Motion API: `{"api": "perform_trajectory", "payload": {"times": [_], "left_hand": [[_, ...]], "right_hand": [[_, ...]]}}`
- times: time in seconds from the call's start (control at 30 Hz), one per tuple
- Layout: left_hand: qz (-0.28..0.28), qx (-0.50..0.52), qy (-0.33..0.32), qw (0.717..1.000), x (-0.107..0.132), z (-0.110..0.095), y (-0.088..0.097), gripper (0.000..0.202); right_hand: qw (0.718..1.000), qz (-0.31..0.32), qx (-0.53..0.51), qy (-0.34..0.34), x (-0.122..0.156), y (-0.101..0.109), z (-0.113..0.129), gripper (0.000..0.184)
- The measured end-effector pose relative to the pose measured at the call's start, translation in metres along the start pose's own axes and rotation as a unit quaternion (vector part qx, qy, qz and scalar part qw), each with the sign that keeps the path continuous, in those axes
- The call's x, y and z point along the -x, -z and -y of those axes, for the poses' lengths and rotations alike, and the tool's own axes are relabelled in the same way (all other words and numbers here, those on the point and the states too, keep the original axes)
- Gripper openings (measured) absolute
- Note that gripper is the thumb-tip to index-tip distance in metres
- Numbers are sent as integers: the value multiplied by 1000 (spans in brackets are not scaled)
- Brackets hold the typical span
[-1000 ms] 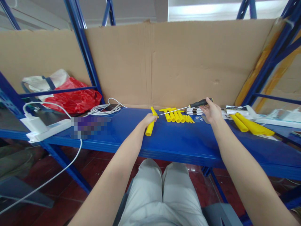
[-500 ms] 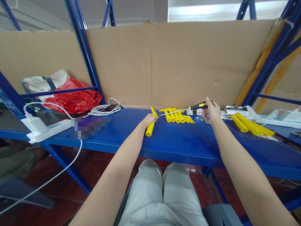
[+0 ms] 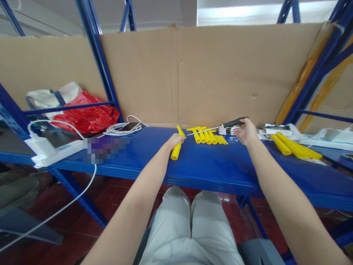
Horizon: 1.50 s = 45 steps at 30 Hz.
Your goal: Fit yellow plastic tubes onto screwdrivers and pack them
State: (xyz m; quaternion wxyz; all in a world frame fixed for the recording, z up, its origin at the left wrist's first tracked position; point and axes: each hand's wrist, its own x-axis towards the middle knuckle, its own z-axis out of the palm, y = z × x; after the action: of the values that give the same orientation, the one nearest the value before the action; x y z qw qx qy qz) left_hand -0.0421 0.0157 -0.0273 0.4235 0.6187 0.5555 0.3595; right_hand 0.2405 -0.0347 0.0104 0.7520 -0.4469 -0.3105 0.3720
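We see our left hand [image 3: 176, 140] with its fingers clamped around the middle of a tapered, hollow yellow plastic tube [image 3: 174, 152], which is at the centre of the blue metal shelf [image 3: 209, 167], its wide open end toward us and its narrower end toward the tall brown cardboard panel [image 3: 220, 73] behind; we cannot tell whether the tube rests on the surface or is held just above it. Our right hand [image 3: 247, 131] has its fingers closed on the butt end of a long screwdriver with a black and yellow handle [image 3: 231, 122]. Its thin metal shaft slants down to the left, and the tip meets the tube just beside our left fingertips; the contact itself is too small for us to make out. Behind and below that shaft lies a row of similar yellow plastic tubes [image 3: 209, 139], side by side, with a cluster of small pointed yellow pieces [image 3: 222, 140] next to it. Near our right hand we find a stack of white and dark flat strips [image 3: 227, 131], and farther right, long yellow plastic cones [image 3: 298, 148] lie together. Well to the left are a coiled white cable [image 3: 118, 129], a crumpled red plastic bag [image 3: 88, 116] and a white power strip [image 3: 64, 151].
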Motion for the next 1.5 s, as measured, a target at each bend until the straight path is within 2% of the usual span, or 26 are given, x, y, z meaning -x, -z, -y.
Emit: {"api": "perform_trajectory", "payload": {"times": [0.1, 0.27, 0.43, 0.53, 0.77, 0.93, 1.1, 1.33, 1.5], "left_hand": [[-1, 0, -1, 1000, 1, 0, 0, 17], [-1, -2, -2, 1000, 3, -2, 0, 21], [0, 1, 2, 1000, 2, -1, 0, 19], [-3, 1, -1, 1000, 1, 0, 0, 18], [1, -1, -7, 1000, 2, -1, 0, 19], [-3, 2, -2, 1000, 3, -2, -1, 22], [1, 4, -6, 1000, 4, -1, -1, 21], [-3, 0, -4, 1000, 3, -1, -1, 21], [1, -3, -9, 1000, 1, 0, 0, 19]], "right_hand": [[999, 24, -23, -19, -1, 2, 1, 10], [998, 19, -40, -48, 2, 2, 5, 10], [999, 19, -37, -6, 7, -2, 6, 16], [1000, 14, -18, 11, 11, -3, 6, 13], [1000, 0, -26, -3, 5, -1, 4, 16], [998, 27, -55, -2, -5, 4, 0, 18], [998, 51, -45, 14, -9, 7, -2, 30], [999, 26, -34, 0, -7, 6, 2, 16], [998, 53, 8, 14, -9, 10, 1, 22]]}}
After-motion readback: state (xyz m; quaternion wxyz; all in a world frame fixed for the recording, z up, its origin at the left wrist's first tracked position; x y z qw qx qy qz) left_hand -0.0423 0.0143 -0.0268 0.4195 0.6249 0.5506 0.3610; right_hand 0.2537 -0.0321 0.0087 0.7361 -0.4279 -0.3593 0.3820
